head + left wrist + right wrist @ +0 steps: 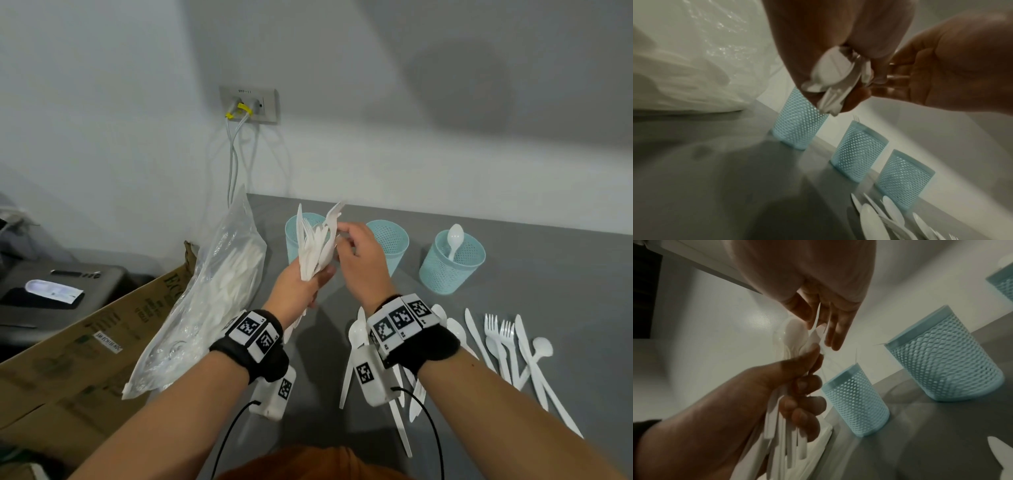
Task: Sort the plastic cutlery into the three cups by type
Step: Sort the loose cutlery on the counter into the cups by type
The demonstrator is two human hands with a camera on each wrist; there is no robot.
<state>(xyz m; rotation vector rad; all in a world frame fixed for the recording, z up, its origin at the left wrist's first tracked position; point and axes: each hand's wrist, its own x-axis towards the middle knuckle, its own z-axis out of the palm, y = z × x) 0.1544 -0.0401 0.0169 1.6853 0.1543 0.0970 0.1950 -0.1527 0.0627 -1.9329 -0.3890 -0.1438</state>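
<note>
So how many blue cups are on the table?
3, in a row by the wall: the left cup behind the held cutlery, the middle cup behind the right hand, the right cup holding one spoon.

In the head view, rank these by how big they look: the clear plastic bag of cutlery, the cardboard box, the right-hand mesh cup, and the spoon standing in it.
1. cardboard box, though cut off by the frame
2. clear plastic bag
3. right-hand mesh cup
4. spoon

The box and bag sit nearer the camera than the cup, which inflates them.
</note>
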